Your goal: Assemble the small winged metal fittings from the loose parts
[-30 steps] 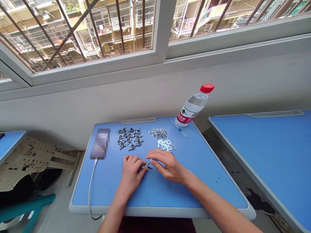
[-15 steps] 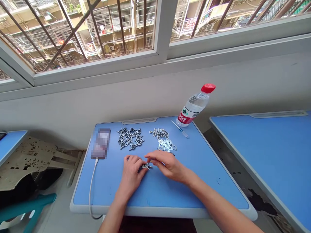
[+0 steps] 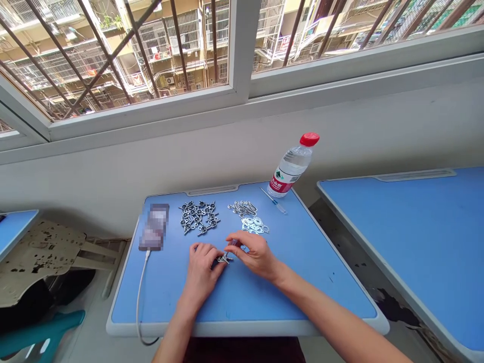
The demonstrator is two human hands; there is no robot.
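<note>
On the blue desk [image 3: 287, 292], my left hand [image 3: 203, 264] rests with thumb and fingers closed round a small metal part [image 3: 225, 258]. Its silvery arms stick out past my fingertips. My right hand [image 3: 255, 253] is bent over the same part from the right, thumb and forefinger curled together just above it. Whatever sits between those fingertips is too small to make out. Behind my left hand lies a cluster of dark round metal parts with stems [image 3: 199, 217]. Beyond my right hand are flat silvery plates [image 3: 255, 225], partly covered by it, and a heap of small metal arms [image 3: 243, 207].
A phone-like device [image 3: 154, 227], blurred out, lies at the left with a white cable [image 3: 139, 297] running over the front edge. At the back right stand a water bottle [image 3: 289, 171] with a red cap and a thin screwdriver [image 3: 278, 204]. Another blue desk [image 3: 408, 217] is to the right.
The view has shifted slightly, so the desk sits a little further left. My left hand keeps its hold; the right thumb and forefinger have lifted and opened a bit above the part.
</note>
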